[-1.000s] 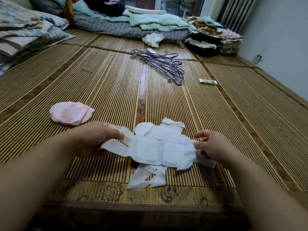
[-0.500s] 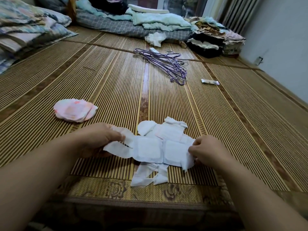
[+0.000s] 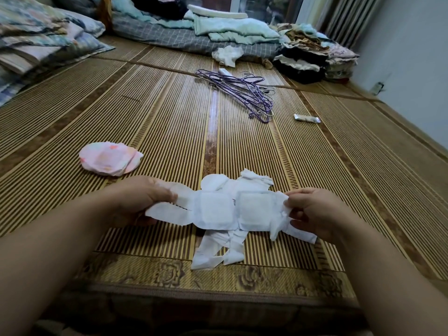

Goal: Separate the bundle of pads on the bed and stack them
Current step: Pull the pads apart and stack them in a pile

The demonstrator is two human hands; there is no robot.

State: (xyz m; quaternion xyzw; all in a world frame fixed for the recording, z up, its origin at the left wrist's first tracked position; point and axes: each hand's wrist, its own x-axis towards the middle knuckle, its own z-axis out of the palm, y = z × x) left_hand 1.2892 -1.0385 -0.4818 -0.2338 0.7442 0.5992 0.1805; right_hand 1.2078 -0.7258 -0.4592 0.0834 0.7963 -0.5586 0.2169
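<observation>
A white pad with two square cushioned panels is stretched flat between my hands, just above the bamboo mat. My left hand pinches its left end and my right hand pinches its right end. Under it lies the rest of the white pad bundle, with loose strips sticking out toward the bed's near edge. A small pile of pink patterned round pads rests on the mat to the left.
Purple wire hangers lie mid-mat, a small wrapped packet to their right. Folded bedding lines the far left, clothes piles the far right, a white cloth between them. The wall runs along the right.
My hands have pulled apart, drawing the white pad out flat and straight. My right hand shifted right, from covering the pad's end to pinching its tip.
</observation>
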